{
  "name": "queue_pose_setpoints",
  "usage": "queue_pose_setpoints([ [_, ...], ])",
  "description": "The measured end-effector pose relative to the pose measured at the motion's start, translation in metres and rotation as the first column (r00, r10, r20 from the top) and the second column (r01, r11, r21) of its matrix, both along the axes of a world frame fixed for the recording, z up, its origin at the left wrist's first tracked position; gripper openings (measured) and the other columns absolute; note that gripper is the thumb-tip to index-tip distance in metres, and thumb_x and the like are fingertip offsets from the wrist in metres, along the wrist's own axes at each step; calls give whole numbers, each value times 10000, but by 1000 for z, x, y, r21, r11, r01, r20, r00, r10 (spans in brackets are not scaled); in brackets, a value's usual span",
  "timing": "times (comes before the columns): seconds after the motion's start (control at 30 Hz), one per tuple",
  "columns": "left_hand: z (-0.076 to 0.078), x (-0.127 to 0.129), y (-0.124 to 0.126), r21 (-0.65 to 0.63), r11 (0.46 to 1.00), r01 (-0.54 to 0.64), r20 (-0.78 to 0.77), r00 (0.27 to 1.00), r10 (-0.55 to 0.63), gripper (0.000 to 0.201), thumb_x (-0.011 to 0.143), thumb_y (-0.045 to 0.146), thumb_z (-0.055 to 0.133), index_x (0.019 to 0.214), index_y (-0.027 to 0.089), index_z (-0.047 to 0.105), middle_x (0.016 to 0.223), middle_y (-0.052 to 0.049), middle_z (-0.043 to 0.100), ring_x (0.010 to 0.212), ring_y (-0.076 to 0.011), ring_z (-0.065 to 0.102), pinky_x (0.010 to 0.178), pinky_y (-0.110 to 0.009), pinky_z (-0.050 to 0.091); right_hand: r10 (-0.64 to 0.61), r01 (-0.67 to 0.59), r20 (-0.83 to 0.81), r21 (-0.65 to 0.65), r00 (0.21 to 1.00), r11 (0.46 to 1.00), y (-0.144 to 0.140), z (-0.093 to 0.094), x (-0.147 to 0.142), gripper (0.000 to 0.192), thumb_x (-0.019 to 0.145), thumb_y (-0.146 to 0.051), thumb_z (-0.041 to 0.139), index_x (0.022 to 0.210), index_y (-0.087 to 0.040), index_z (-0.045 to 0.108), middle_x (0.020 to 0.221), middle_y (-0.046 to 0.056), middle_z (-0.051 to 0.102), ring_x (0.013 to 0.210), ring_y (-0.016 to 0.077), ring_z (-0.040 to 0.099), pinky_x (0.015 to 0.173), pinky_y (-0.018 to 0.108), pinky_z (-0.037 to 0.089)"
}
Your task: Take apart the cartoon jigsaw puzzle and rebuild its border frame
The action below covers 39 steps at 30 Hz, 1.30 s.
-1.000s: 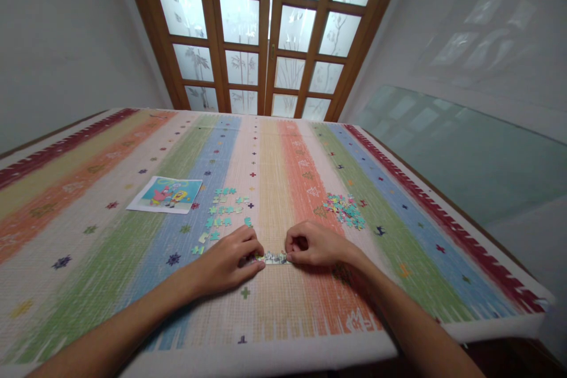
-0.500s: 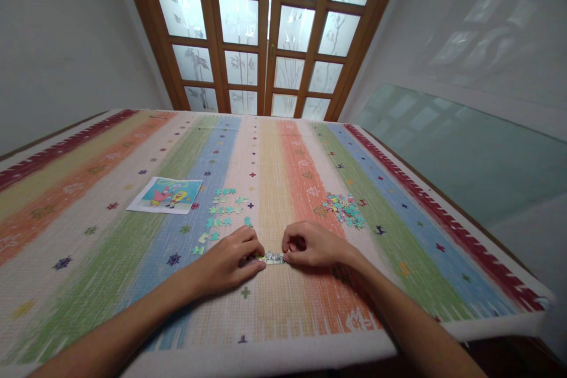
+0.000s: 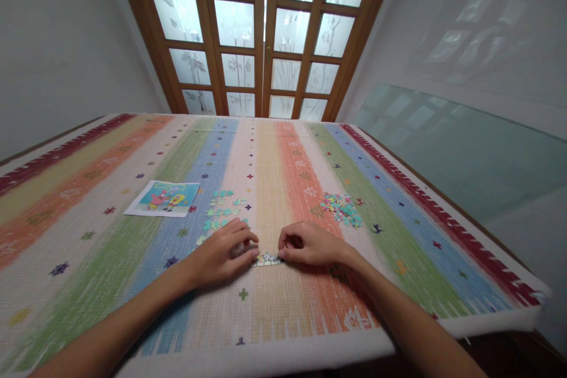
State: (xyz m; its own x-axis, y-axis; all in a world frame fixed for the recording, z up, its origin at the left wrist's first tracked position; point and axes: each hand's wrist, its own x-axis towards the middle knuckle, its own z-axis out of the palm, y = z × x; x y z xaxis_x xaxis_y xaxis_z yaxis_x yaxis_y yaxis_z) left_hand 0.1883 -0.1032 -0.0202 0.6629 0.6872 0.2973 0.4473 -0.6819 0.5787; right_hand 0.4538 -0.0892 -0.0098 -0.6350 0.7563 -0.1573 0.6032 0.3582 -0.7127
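Note:
A short strip of joined jigsaw puzzle pieces (image 3: 268, 259) lies flat on the striped tablecloth, between my two hands. My right hand (image 3: 312, 243) pinches the strip's right end between thumb and fingertips. At the left end is my left hand (image 3: 224, 253), its thumb tip by the strip and its index finger raised apart from the thumb. Past my left hand, loose teal puzzle pieces (image 3: 222, 212) are spread in rough rows, the nearest partly hidden by that hand. A heap of mixed puzzle pieces (image 3: 342, 210) sits beyond my right hand.
A printed cartoon picture (image 3: 166, 198) lies on the left of the tablecloth (image 3: 274, 307). The table's near edge runs just below my forearms. Behind the table stand wooden doors with frosted panes (image 3: 239, 23), and a glass panel (image 3: 443, 136) leans at the right wall.
My left hand's index finger and thumb have parted and drawn slightly left, baring more of the strip's left end. My right hand stays at the right end. The view has shifted slightly.

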Motion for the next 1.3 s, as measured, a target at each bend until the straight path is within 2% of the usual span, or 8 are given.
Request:
queue_pose_setpoints([
  [0.17,1,-20,20,106,992,-70,3,998,70,154,959,214,507,1003,201,654,885,-54,636,880,-218,586,814,-387,480,-7,7,-1,40,1000,999,1,-2,-1,48,871,-193,640,848,-173,677,747,20,674,650,136,551,608,258,374],
  [0.37,-2,-40,36,153,977,-146,-24,988,151,195,933,181,478,992,193,663,934,-66,647,921,-226,598,839,-391,496,-34,38,-48,74,998,997,3,-3,0,102,896,-141,555,858,-192,634,790,35,686,713,163,585,675,279,414],
  [0.53,-3,-39,33,128,990,-66,-78,994,77,203,858,153,505,956,207,674,938,-63,635,918,-228,593,846,-386,499,-47,51,-45,98,998,994,5,-9,1,166,878,-93,525,889,-190,660,866,56,725,783,178,630,741,292,439],
  [0.73,0,-34,26,115,993,29,-120,993,-15,232,843,172,538,1028,209,672,973,-70,622,943,-242,595,861,-397,499,-50,55,-53,115,997,992,6,-13,-1,189,859,-75,536,877,-181,692,859,61,740,793,183,654,758,296,458],
  [1.0,1,-34,25,172,985,30,-196,981,4,203,881,267,575,1055,197,652,958,-77,626,905,-247,593,809,-384,497,-47,50,-25,153,999,987,4,-12,-2,207,855,-84,551,908,-166,734,842,62,755,766,173,653,741,285,457],
  [1.13,-5,-30,25,234,972,-38,-197,977,86,152,931,332,576,975,201,640,892,-59,611,867,-233,577,792,-368,487,-45,46,-12,166,999,985,3,-12,-2,219,843,-77,556,911,-159,747,835,64,761,749,168,655,726,277,455],
  [1.3,-16,-23,27,267,943,-201,-92,968,233,217,1005,330,500,979,186,659,898,-57,613,876,-223,584,830,-370,485,-41,41,-4,186,999,982,3,-13,-3,228,834,-75,558,905,-164,755,823,60,770,728,163,657,704,267,451],
])
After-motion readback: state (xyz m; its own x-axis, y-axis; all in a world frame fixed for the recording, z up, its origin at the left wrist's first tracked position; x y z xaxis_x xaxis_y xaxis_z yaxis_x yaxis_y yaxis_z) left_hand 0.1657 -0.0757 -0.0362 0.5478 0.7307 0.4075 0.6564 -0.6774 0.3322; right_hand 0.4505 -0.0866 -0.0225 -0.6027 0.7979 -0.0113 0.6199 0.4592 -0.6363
